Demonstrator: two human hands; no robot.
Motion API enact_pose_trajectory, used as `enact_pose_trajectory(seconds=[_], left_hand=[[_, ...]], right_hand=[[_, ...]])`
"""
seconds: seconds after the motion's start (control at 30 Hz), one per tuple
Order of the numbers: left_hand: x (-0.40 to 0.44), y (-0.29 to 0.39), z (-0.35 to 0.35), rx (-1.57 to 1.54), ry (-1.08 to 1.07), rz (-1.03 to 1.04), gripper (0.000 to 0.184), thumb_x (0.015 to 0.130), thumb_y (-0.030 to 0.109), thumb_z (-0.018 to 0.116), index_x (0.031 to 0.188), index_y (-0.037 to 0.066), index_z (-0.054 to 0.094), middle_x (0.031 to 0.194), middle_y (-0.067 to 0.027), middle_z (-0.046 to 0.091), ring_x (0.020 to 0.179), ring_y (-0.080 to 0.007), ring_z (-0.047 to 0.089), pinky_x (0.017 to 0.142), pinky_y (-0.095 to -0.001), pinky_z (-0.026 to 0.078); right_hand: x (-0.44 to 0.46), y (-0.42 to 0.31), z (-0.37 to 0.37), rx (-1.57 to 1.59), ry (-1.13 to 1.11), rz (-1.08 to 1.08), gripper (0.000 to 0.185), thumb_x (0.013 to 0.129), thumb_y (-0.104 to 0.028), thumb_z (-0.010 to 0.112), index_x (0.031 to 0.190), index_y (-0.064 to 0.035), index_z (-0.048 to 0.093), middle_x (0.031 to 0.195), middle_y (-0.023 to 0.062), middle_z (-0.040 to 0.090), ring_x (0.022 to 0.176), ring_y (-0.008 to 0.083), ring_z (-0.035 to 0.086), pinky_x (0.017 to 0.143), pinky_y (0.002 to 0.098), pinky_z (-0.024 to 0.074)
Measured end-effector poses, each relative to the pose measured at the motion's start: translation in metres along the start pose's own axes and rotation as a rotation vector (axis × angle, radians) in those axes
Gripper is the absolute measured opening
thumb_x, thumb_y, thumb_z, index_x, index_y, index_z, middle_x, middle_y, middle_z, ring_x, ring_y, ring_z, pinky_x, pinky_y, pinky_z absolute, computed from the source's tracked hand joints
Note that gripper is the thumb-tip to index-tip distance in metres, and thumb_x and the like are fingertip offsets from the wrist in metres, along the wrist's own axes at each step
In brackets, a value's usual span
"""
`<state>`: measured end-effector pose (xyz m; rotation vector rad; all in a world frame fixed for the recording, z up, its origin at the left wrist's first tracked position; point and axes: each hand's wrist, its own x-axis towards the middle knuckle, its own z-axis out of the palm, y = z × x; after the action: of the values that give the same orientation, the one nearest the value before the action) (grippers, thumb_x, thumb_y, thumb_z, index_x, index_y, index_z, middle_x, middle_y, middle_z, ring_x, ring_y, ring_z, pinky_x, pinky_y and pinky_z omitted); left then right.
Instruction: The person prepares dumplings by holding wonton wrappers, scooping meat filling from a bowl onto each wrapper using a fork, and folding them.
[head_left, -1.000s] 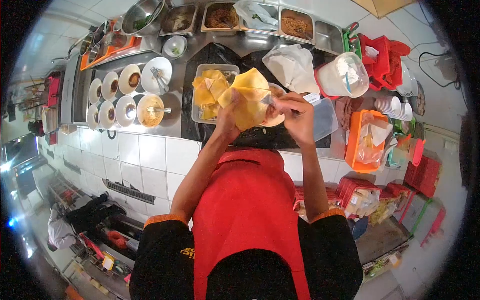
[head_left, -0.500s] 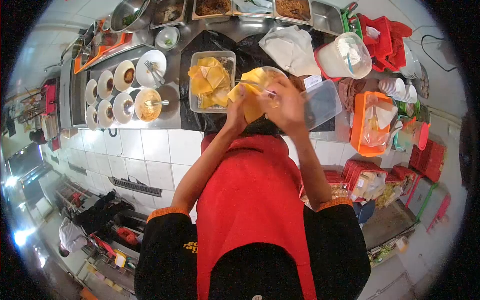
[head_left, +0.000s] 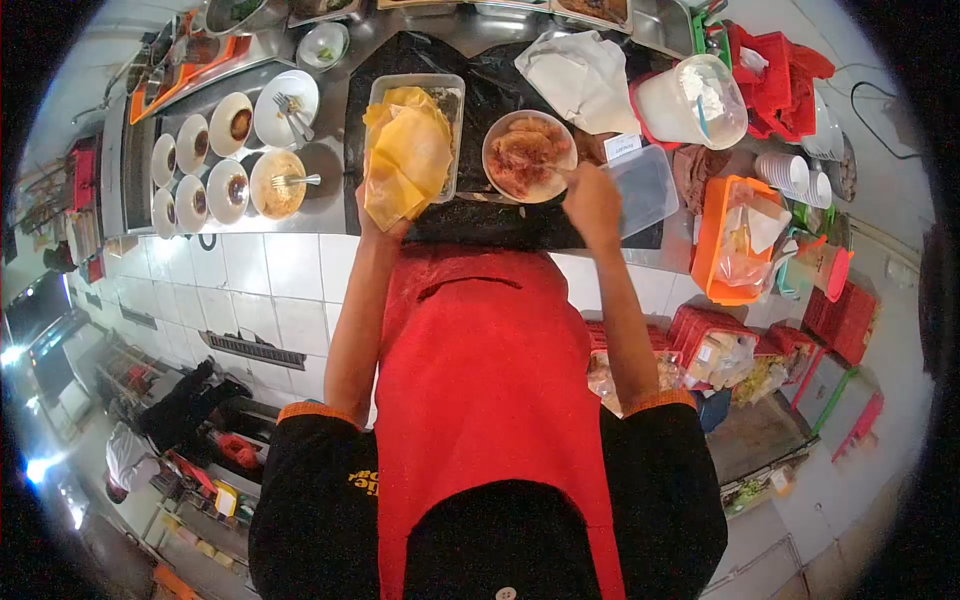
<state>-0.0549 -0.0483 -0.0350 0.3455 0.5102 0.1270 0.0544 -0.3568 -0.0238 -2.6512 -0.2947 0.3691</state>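
Note:
My left hand (head_left: 388,226) pinches the lower edge of a thin yellow dumpling wrapper (head_left: 402,196), its fingers partly hidden under the sheet. More wrappers lie behind it over a clear plastic container (head_left: 452,180). At the right rim of a white bowl (head_left: 497,186), my right hand (head_left: 596,207) is closed round a thin metal utensil, which is mostly hidden. Reddish minced filling (head_left: 527,152) lies in that bowl. Beside my right hand rests a clear plastic lid (head_left: 648,190).
To the left stand several bowls with dark sauce (head_left: 228,190) and a plate with forks (head_left: 286,110). White paper (head_left: 575,80), a tub of white powder (head_left: 690,105) and an orange basket (head_left: 715,245) are at the right. Black plastic (head_left: 400,60) covers the worktop. Another person (head_left: 130,460) is far left.
My hands have moved apart: the left went left with a wrapper over the container, the right drew back to the bowl's right rim. The filling is now in plain view.

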Motion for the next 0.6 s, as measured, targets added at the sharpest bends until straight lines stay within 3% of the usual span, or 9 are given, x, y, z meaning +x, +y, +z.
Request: enact_pose_trajectory(seconds=[0.07,0.1,0.2,0.33,0.43,0.53,0.6], left_hand=[[-0.002,0.003,0.001,0.005,-0.053,-0.029,0.053,0.102,0.041,0.037,0.141,0.004,0.039,0.139,-0.0161,0.049,0.125,-0.0337,0.051,0.103,-0.0498,0.044],[-0.001,0.002,0.002,0.003,-0.057,-0.028,0.053,0.102,0.041,0.037,0.141,0.004,0.039,0.139,-0.0161,0.049,0.125,-0.0337,0.051,0.103,-0.0498,0.044],[-0.004,-0.003,0.004,0.017,-0.080,-0.034,0.053,0.102,0.041,0.037,0.140,0.004,0.039,0.138,-0.0148,0.050,0.124,-0.0322,0.052,0.103,-0.0482,0.045],[-0.007,-0.015,0.008,0.117,-0.029,-0.004,0.052,0.102,0.041,0.041,0.138,0.004,0.041,0.134,-0.0137,0.053,0.120,-0.0300,0.055,0.100,-0.0459,0.047],[-0.004,-0.020,0.011,0.123,-0.032,-0.028,0.051,0.101,0.040,0.042,0.137,0.004,0.042,0.131,-0.0133,0.055,0.117,-0.0290,0.057,0.098,-0.0445,0.049],[0.000,-0.027,0.011,0.122,-0.008,-0.069,0.051,0.101,0.041,0.043,0.136,0.004,0.044,0.129,-0.0131,0.056,0.115,-0.0283,0.059,0.095,-0.0436,0.051],[0.001,-0.030,0.012,0.126,-0.006,-0.077,0.051,0.101,0.042,0.044,0.136,0.005,0.044,0.128,-0.0130,0.057,0.114,-0.0278,0.059,0.093,-0.0435,0.052]], right_hand=[[-0.004,-0.006,0.015,-0.141,-0.063,0.072,0.016,0.084,-0.010,0.060,0.093,-0.0080,0.073,0.090,0.0206,0.067,0.085,0.0404,0.064,0.076,0.0495,0.0502],[-0.009,-0.029,-0.015,-0.194,-0.161,0.029,0.012,0.083,-0.012,0.061,0.089,-0.0066,0.070,0.090,0.0215,0.067,0.087,0.0406,0.065,0.075,0.0504,0.0499],[-0.007,-0.023,-0.005,-0.052,-0.032,0.131,0.011,0.081,-0.012,0.063,0.087,-0.0058,0.070,0.089,0.0206,0.068,0.087,0.0405,0.065,0.074,0.0503,0.0504],[0.000,-0.025,0.002,-0.161,-0.002,0.085,0.014,0.079,-0.012,0.065,0.091,-0.0079,0.072,0.088,0.0197,0.068,0.085,0.0396,0.066,0.074,0.0490,0.0513],[-0.002,-0.028,-0.008,-0.121,-0.158,0.071,0.015,0.076,-0.011,0.067,0.089,-0.0096,0.074,0.086,0.0188,0.069,0.083,0.0381,0.067,0.073,0.0475,0.0519],[0.001,-0.023,0.003,-0.117,0.024,0.045,0.018,0.073,-0.007,0.065,0.087,-0.0108,0.075,0.085,0.0185,0.069,0.083,0.0371,0.067,0.074,0.0459,0.0526],[0.001,-0.019,0.001,-0.169,-0.121,-0.024,0.020,0.072,-0.006,0.064,0.087,-0.0109,0.076,0.089,0.0171,0.070,0.083,0.0377,0.067,0.075,0.0448,0.0523]])
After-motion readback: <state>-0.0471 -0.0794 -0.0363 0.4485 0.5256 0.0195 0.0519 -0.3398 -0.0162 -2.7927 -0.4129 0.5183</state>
